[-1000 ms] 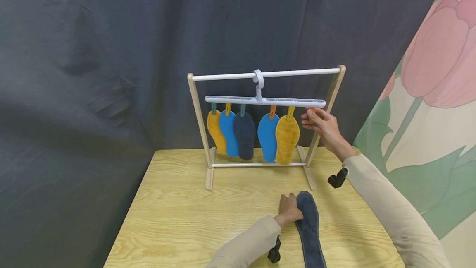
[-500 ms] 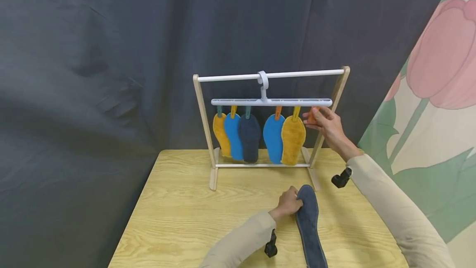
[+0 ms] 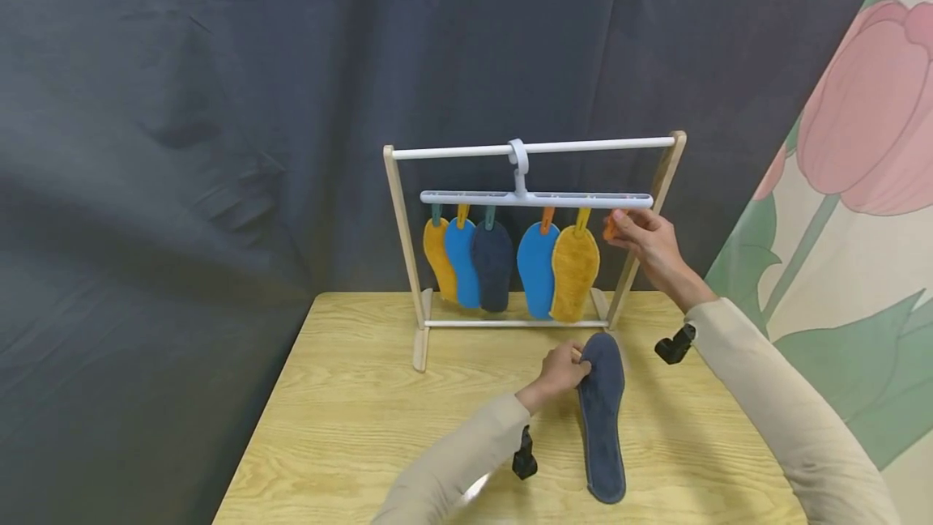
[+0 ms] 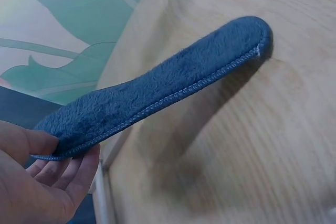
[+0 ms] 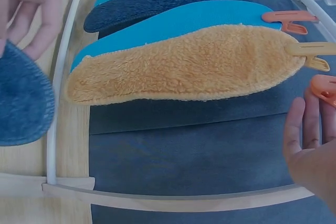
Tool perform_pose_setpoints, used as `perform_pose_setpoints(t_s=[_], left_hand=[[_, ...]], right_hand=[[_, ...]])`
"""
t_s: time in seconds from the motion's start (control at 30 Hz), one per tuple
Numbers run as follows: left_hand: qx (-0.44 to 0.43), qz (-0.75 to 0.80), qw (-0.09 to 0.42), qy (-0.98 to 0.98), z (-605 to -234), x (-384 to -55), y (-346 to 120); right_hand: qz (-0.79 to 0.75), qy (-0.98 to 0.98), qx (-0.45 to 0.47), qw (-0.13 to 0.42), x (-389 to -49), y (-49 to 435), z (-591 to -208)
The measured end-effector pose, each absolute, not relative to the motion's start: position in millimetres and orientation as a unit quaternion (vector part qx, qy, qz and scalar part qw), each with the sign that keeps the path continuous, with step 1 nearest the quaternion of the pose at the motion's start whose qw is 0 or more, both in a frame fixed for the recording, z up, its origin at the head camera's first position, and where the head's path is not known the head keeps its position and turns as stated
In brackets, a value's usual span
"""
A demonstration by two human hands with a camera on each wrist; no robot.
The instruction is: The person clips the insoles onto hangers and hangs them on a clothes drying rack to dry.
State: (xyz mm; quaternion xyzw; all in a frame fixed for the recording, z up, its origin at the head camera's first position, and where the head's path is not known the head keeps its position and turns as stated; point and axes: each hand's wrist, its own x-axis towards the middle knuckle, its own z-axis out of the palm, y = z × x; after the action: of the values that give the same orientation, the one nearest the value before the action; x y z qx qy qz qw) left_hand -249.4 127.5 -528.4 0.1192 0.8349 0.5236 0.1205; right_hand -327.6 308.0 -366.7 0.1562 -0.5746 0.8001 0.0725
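Note:
My left hand (image 3: 560,369) pinches a dark blue fuzzy insole (image 3: 603,420) by its wide end, thumb on top and fingers beneath. That end is raised off the table; in the left wrist view the insole's far end (image 4: 249,32) is low over the wood, touching or nearly so. Up at the right end of the white hanger (image 3: 474,198), my right hand (image 3: 652,249) grips an orange clip (image 5: 324,86) between thumb and fingers. No insole is in that clip. Beside it hangs a yellow insole (image 3: 576,274) from a yellow clip (image 5: 312,49).
Blue (image 3: 537,270), navy (image 3: 492,266) and more yellow (image 3: 440,262) insoles hang from clips further left. The hanger hooks over the top bar (image 3: 598,145) of a wooden rack. Its feet (image 3: 420,347) stand on the table (image 3: 350,428), with a dark curtain behind.
The left hand has taken hold of the dark blue insole and lifted its wide end up, moving it toward the rack. The right hand stays at the orange clip, its fingers shifted slightly.

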Motion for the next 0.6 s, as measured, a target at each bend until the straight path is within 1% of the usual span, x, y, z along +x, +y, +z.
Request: perform_pose_setpoints(t_s=[0.4,0.6], left_hand=[[0.111,0.550,0.092,0.823,-498.0,-271.2,119.3],[0.127,0.564,0.067,0.813,-483.4,-279.6,114.9]], right_hand=[[0.782,-0.605,0.124,0.085,-327.4,307.9,-364.5],[0.789,-0.594,0.138,0.076,-327.4,308.0,-363.4]])
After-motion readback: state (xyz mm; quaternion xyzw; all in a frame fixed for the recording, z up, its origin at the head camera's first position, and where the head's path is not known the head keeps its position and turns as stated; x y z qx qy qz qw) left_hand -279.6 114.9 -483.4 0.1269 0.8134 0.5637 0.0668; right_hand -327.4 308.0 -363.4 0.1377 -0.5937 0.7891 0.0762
